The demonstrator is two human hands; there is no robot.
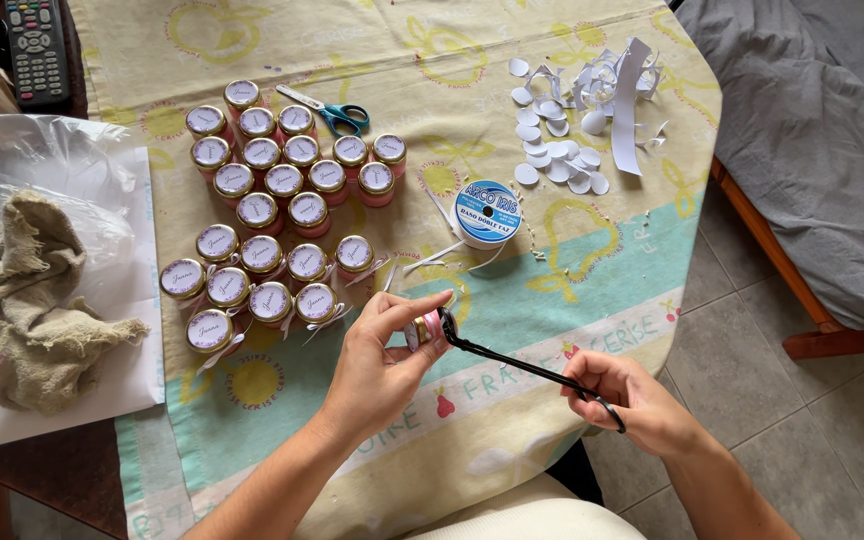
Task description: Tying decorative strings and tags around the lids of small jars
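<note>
My left hand (377, 365) is raised from a bare forearm that comes in from the lower left, wrist bent, thumb and forefinger stretched forward and pinched together, the other fingers curled beneath. My right hand (632, 395) sits lower and to the right, palm turned down, fingers folded into a loose fist, its forearm running off bottom right.

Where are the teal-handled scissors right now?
In the head view, the teal-handled scissors lie on the tablecloth toward its far left, just right of the upper cluster of small lidded jars and left of the ribbon spool.
</note>
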